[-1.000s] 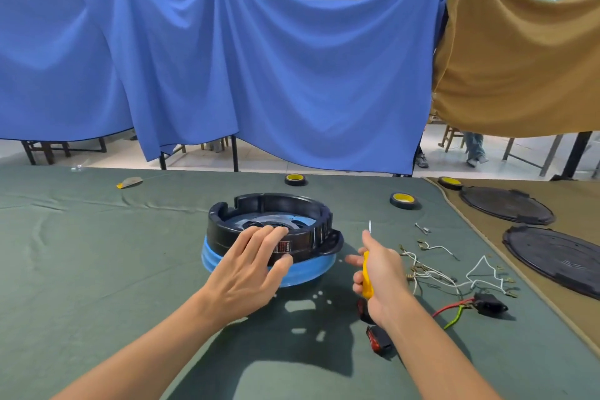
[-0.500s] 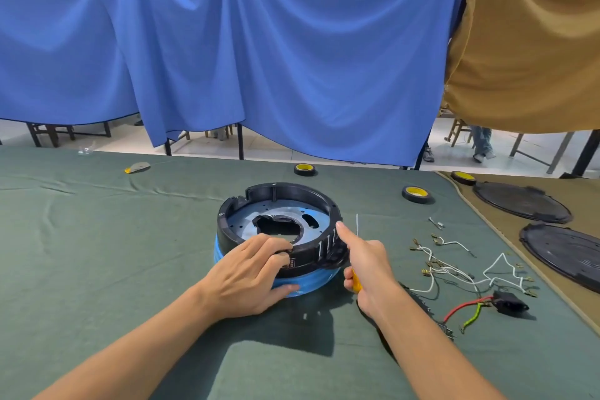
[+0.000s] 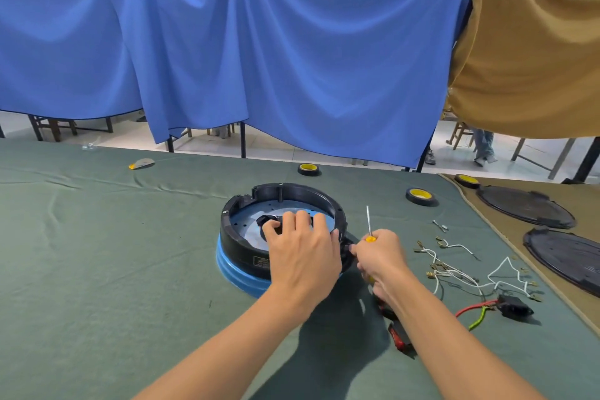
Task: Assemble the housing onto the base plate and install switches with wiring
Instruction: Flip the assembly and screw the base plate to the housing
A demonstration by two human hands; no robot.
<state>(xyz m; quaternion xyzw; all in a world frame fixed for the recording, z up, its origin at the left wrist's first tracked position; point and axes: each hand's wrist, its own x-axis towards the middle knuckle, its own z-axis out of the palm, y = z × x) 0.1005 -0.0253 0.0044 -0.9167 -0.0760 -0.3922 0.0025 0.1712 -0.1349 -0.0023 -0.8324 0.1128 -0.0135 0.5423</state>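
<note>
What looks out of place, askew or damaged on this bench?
Nothing damaged or spilled. The white wires lie in a loose tangle right of the housing, the green cloth is wrinkled far left, and the right hand holds the screwdriver tip-up.

The right hand (image 3: 381,256) hides most of the screwdriver (image 3: 370,239) handle.

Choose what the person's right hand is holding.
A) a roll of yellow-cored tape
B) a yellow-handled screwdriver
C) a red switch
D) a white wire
B: the right hand grips a yellow-handled screwdriver, its thin metal shaft pointing up beside the black housing.
</note>
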